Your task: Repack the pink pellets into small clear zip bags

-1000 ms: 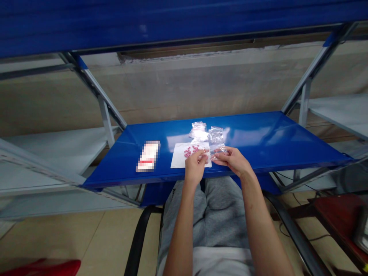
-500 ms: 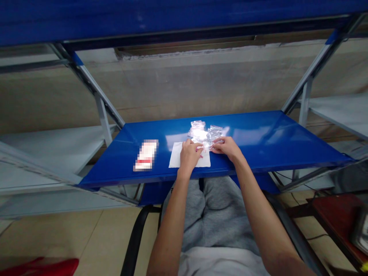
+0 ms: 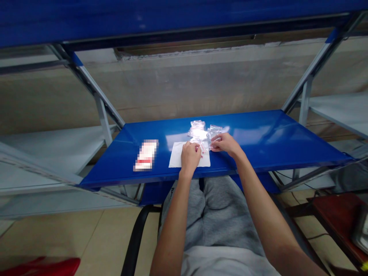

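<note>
My left hand (image 3: 191,157) rests over a white sheet (image 3: 176,156) with its fingers curled together; a tiny reddish spot shows at the fingertips, too small to name. Several small dark red pieces (image 3: 202,154) lie on the sheet beside it. Between my hands is a small clear plastic bag (image 3: 203,146) with a thin red line across it. My right hand (image 3: 225,144) pinches this bag at its right edge. Just behind lie a stack of clear plastic bags (image 3: 197,126) and another group of clear bags (image 3: 214,131), partly covered by my right fingers.
The blue shelf (image 3: 264,142) serves as a worktop, with another blue shelf (image 3: 184,19) overhead. A blurred white and red item (image 3: 146,153) lies to the left. Slanting metal posts (image 3: 94,88) stand at both ends, and a wall (image 3: 184,84) is behind.
My left fingers have drawn back slightly from the bag and curled in more. My right hand has shifted a little upward, and more of the red pieces shows.
</note>
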A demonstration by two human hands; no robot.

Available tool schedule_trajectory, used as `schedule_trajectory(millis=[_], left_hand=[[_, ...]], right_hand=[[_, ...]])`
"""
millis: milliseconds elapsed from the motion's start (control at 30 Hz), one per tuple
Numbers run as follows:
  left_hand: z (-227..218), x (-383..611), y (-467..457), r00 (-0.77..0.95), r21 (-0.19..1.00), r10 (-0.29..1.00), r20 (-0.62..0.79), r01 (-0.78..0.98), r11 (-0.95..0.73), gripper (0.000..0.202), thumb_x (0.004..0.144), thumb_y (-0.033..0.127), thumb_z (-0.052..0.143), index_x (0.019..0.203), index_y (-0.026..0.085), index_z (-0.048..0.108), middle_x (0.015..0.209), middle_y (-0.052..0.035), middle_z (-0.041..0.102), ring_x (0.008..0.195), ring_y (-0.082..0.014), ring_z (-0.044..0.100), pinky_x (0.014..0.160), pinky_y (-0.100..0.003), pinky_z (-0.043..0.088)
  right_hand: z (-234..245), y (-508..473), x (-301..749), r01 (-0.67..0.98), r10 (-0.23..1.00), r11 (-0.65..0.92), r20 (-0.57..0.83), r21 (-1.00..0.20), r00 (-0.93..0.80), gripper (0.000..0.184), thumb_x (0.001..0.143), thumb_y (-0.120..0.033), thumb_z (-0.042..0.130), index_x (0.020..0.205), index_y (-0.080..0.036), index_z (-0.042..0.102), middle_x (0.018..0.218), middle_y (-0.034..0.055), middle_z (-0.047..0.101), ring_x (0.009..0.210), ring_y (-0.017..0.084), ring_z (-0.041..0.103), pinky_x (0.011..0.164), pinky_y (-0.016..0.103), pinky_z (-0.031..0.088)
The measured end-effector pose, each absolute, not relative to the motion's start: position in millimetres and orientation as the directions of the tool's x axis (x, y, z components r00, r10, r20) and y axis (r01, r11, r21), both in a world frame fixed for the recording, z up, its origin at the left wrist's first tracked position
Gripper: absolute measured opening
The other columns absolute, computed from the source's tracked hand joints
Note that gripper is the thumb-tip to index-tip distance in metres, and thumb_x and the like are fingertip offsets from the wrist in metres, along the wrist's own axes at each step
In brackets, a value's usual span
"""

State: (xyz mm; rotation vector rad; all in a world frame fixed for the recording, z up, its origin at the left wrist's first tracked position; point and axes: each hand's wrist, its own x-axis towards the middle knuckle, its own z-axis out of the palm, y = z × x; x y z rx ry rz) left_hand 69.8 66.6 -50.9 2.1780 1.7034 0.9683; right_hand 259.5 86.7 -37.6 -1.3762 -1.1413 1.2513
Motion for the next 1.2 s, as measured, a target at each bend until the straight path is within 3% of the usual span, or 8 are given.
schedule_trajectory(millis=[133, 300, 867, 1033, 1200], left_hand=[[-50, 69, 62, 0.132, 0.481, 0.913, 0.386, 0.815, -0.322, 0.026, 0.093, 0.016, 0.056, 0.106, 0.015, 0.079, 0.101, -0.0139, 0.068, 0.107, -0.0288, 0.061, 0.101, -0.039, 0.048], [-48, 68, 61, 0.19, 0.414, 0.906, 0.378, 0.841, -0.349, 0.026, 0.096, 0.019, 0.054, 0.099, 0.015, 0.08, 0.101, -0.0151, 0.067, 0.107, -0.0302, 0.059, 0.1, -0.042, 0.048], [-45, 66, 65, 0.177, 0.453, 0.901, 0.396, 0.816, -0.359, 0.03, 0.094, 0.013, 0.051, 0.098, 0.017, 0.081, 0.1, -0.0137, 0.067, 0.104, -0.0282, 0.061, 0.1, -0.04, 0.048], [-37, 70, 60, 0.111, 0.577, 0.907, 0.407, 0.738, -0.349, 0.028, 0.097, 0.022, 0.053, 0.09, 0.018, 0.08, 0.091, -0.0108, 0.073, 0.097, -0.0252, 0.067, 0.096, -0.036, 0.05], [-28, 87, 56, 0.001, 0.853, 0.968, 0.25, 0.472, -0.221, 0.029, 0.094, 0.04, 0.065, 0.108, 0.018, 0.076, 0.087, -0.0084, 0.078, 0.08, -0.0207, 0.072, 0.077, -0.03, 0.055]], right_hand=[[-35, 86, 258, 0.089, 0.989, -0.144, -0.14, -0.986, 0.053, 0.019, 0.063, 0.0, 0.077, 0.074, -0.015, 0.072, 0.057, 0.0016, 0.07, 0.056, 0.017, 0.069, 0.055, 0.028, 0.064], [-34, 87, 256, 0.11, 0.987, -0.158, -0.153, -0.981, 0.051, 0.017, 0.064, 0.0, 0.074, 0.074, -0.014, 0.072, 0.059, 0.0028, 0.072, 0.058, 0.019, 0.071, 0.056, 0.028, 0.064], [-29, 84, 260, 0.033, 0.988, -0.153, -0.151, -0.988, 0.043, 0.019, 0.063, 0.001, 0.081, 0.07, -0.015, 0.072, 0.059, 0.0053, 0.073, 0.054, 0.017, 0.07, 0.051, 0.024, 0.062], [-25, 66, 265, -0.093, 0.983, -0.12, -0.131, -0.988, 0.127, 0.021, 0.068, -0.006, 0.078, 0.084, -0.017, 0.07, 0.069, 0.0048, 0.076, 0.062, 0.018, 0.073, 0.057, 0.025, 0.063], [-29, 46, 254, -0.273, 0.983, -0.003, -0.053, -0.962, 0.175, 0.038, 0.065, -0.02, 0.084, 0.097, -0.021, 0.064, 0.08, 0.0016, 0.077, 0.072, 0.018, 0.075, 0.072, 0.029, 0.065]])
